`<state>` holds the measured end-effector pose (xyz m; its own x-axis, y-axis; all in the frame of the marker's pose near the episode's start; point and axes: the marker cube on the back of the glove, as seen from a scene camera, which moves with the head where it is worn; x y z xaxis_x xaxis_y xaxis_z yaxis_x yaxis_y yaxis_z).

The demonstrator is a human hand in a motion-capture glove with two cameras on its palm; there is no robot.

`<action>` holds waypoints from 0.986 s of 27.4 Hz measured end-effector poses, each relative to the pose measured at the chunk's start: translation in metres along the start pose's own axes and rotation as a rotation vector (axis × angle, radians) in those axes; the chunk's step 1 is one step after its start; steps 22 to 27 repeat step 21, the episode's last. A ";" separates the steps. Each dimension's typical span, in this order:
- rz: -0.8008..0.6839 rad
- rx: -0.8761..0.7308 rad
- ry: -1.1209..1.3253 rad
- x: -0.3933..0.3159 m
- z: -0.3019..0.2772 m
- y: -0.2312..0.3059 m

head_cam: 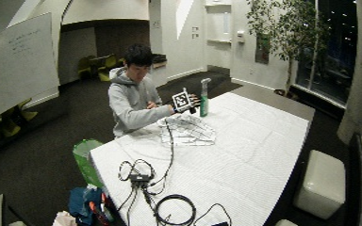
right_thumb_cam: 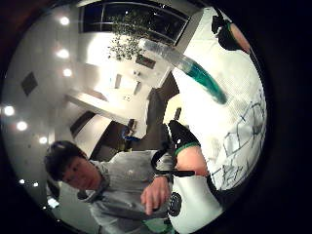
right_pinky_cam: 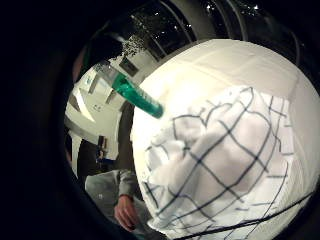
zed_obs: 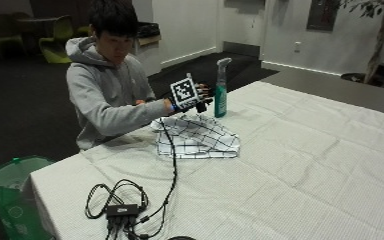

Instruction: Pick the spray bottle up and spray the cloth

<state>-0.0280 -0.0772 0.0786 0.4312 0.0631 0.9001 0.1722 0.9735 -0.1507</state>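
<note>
A clear spray bottle (zed_obs: 220,95) with green liquid stands upright on the white table (zed_obs: 298,165), just beyond a crumpled white checked cloth (zed_obs: 195,137). My gloved right hand (zed_obs: 195,101) hovers above the far edge of the cloth, palm toward the bottle and a little short of it, with the fingers relaxed and nothing in them. Both palm views show the bottle (right_pinky_cam: 137,95) (right_thumb_cam: 195,70) standing free on the tabletop and the cloth (right_pinky_cam: 220,165) (right_thumb_cam: 239,141) beneath the palm. In the wide outside view the hand (head_cam: 187,101) sits beside the bottle (head_cam: 203,97).
A black box with looped cables (zed_obs: 122,207) lies near the table's front left corner, one cable running up to the hand. A green bag (zed_obs: 12,195) stands on the floor beside that corner. The bare left hand (right_thumb_cam: 155,195) is held near the person's body.
</note>
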 end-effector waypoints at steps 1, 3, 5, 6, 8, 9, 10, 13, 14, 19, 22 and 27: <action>0.006 0.005 -0.003 0.001 -0.002 0.005; 0.014 0.009 -0.023 0.000 -0.005 0.014; 0.014 -0.017 -0.066 -0.003 -0.009 0.025; 0.012 -0.036 -0.088 -0.005 -0.012 0.031; 0.007 -0.035 -0.088 -0.004 -0.015 0.036; 0.006 -0.012 -0.069 -0.001 -0.015 0.035; 0.005 0.015 -0.053 0.002 -0.016 0.034; 0.006 0.065 -0.062 0.003 -0.016 0.035; 0.005 0.071 -0.066 0.004 -0.017 0.037; -0.011 0.100 -0.042 0.011 -0.022 0.048; -0.013 0.116 -0.029 0.013 -0.025 0.049; -0.013 0.116 -0.029 0.013 -0.025 0.049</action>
